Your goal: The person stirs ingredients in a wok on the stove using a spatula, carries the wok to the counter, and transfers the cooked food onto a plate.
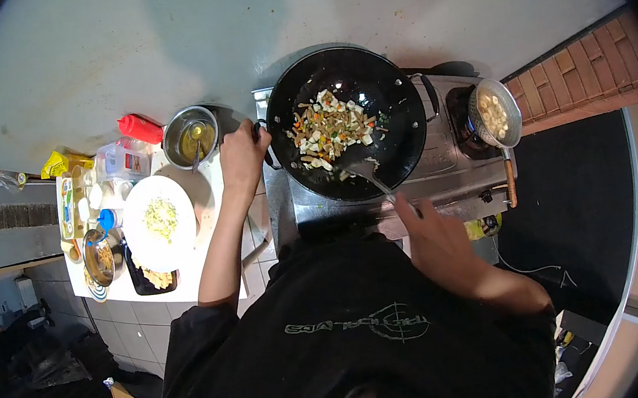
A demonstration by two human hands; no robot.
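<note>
Tabletop (208, 201), left of frame: crowded with dishes and containers. Stove (447, 156), upper center to right. Black wok (392, 98) sits on it, upper center, two loop handles. White plate (144, 254) on the tabletop, pale green chopped bits in its middle. Chopped food mix (335, 129) is in the wok, spread left of and around its center: white cubes, brownish strips, orange and green bits.

Right hand (445, 242), right of center: wrapped round the spatula handle at the wok's lower edge. Left hand (242, 156), left of the wok: closed on its left loop handle.

Saucepan (516, 125) upper right, wooden handle pointing down, pale round pieces in liquid inside. Metal pot (174, 149) upper left, spoon (196, 157) leaning in yellowish liquid. Spatula (363, 169): blade inside the wok, touching the lower edge of the mix. Red bottle (139, 129) lies just beside the pot.
</note>
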